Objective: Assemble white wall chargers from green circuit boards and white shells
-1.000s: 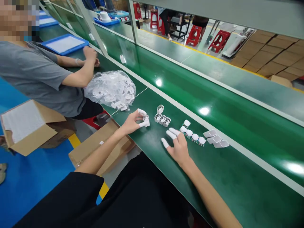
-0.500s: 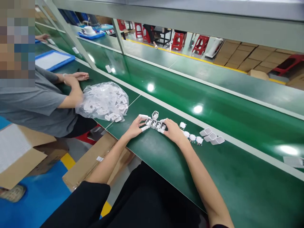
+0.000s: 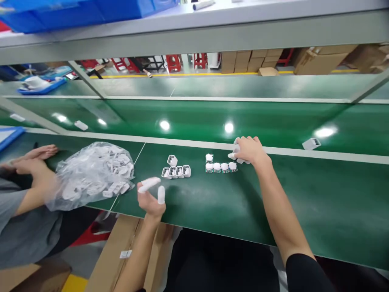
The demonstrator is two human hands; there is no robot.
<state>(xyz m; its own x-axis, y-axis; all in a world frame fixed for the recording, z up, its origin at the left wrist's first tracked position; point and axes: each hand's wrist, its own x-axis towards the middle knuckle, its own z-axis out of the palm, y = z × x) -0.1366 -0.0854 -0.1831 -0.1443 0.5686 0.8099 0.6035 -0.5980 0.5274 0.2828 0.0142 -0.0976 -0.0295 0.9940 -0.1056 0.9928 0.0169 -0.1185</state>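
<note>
My left hand (image 3: 151,202) fingers apart just short of the white housings; my right hand (image 3: 251,150) down at the white casings.
Nearest me, the left hand is above the desk (image 3: 197,207), thumb and fingers spread, gripping nothing, with a row of four white housings (image 3: 172,174) just beyond it and one more behind them; a clear bag of white parts (image 3: 94,174) sits to its left. Right of the housings I have five circuit boards (image 3: 224,166) with white tops, four in a row, between my two hands. Farther back, the right hand's fingers curl at the white casings (image 3: 236,147), beside the pale rail (image 3: 194,143); whether they grip one, I cannot tell.
</note>
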